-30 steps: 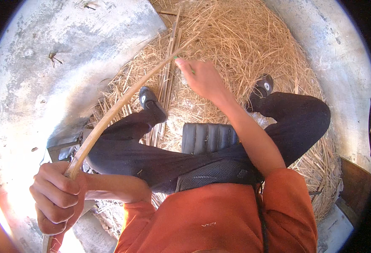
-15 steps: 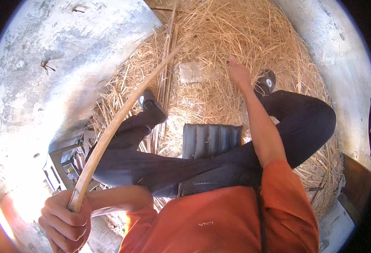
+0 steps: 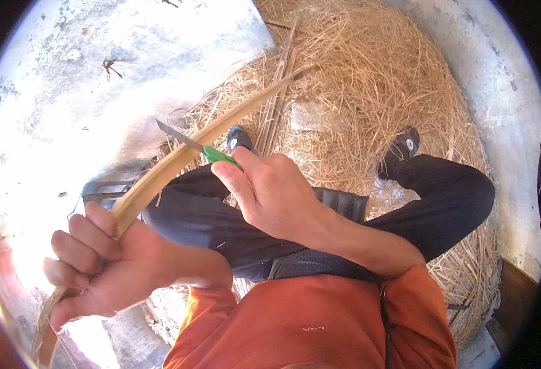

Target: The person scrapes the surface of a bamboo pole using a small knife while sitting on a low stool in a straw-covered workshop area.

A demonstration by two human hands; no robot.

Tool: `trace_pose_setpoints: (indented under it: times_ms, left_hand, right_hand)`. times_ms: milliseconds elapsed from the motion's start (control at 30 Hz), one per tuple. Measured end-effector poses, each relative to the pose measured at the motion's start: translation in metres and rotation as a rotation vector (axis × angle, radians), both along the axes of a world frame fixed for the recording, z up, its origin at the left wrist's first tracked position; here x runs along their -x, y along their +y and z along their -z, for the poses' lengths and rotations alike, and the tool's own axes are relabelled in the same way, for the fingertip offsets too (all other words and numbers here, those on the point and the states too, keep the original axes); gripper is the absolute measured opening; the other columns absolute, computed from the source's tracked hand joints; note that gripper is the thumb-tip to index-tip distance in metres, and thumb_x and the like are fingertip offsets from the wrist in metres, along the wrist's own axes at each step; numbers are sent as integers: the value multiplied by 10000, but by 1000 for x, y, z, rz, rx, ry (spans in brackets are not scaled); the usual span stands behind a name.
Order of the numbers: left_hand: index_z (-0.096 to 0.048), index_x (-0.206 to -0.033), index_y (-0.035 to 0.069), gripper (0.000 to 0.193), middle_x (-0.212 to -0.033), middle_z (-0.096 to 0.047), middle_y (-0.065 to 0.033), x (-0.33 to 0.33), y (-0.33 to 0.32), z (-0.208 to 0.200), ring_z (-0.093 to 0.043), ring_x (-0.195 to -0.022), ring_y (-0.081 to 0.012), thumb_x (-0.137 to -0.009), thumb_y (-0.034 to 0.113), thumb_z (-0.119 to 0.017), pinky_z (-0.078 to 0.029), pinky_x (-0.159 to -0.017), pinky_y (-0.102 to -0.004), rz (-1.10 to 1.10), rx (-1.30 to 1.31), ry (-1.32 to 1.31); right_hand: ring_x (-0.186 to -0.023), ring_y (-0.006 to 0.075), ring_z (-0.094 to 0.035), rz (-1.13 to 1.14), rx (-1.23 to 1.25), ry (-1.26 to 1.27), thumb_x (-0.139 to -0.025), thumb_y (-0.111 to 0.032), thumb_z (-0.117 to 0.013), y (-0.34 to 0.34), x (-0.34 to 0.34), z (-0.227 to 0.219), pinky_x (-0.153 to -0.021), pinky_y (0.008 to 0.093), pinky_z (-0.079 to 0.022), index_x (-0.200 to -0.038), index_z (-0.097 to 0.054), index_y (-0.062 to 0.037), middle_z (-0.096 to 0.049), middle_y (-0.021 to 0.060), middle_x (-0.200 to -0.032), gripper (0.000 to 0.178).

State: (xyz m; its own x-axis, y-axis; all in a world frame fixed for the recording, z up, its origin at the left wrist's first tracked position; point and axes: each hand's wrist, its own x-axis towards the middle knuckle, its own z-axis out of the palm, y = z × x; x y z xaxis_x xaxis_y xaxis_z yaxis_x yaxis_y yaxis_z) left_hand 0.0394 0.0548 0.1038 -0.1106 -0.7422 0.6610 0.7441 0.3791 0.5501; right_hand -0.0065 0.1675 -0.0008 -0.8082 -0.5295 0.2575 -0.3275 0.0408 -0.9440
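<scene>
A long, pale wooden strip (image 3: pixel 215 128), tapering toward its far end, slants from lower left up to the right. My left hand (image 3: pixel 114 258) is wrapped round it near its lower end, palm side showing. In my right hand (image 3: pixel 276 197) is a green-handled utility knife (image 3: pixel 217 155), gripped with the thumb and fingers. Its narrow blade crosses the strip about midway and points to the upper left. Blade and strip overlap in view; whether the edge bites into the wood I cannot tell.
Loose straw (image 3: pixel 356 80) covers the floor. Long slats (image 3: pixel 276 117) and a pale block (image 3: pixel 306 117) lie between my feet. Near my lap is a black ribbed pad (image 3: pixel 344 203). Pale slabs or walls stand left (image 3: pixel 98 123) and right (image 3: pixel 485 92).
My right hand has come back from the straw at the far right with the green knife, now across the strip. My left hand has turned palm up and gripped the strip farther along.
</scene>
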Motion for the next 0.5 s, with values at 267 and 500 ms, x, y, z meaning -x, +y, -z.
trace_pose_setpoints:
  times_ms: [267, 500]
  left_hand:
    - [-238, -578, 167, 612, -501, -164, 45, -12, 0, 2, -137, -427, -70, -849, 703, -354, -139, -439, -251, -14, -31, -34]
    - [-204, -558, 175, 634, -459, -140, 51, -18, -12, 0, -95, -400, -63, -847, 737, -250, -93, -394, -234, 11, -45, -20]
  right_hand:
    - [-397, 325, -555, 160, -217, 299, -930, -343, -494, -14, 0, 31, -372, 415, -444, -735, -538, -29, -502, 147, -436, 373]
    - [-397, 335, -531, 249, -230, 371, -932, -321, -501, -27, -11, 59, -361, 406, -409, -745, -521, -34, -475, 137, -433, 343]
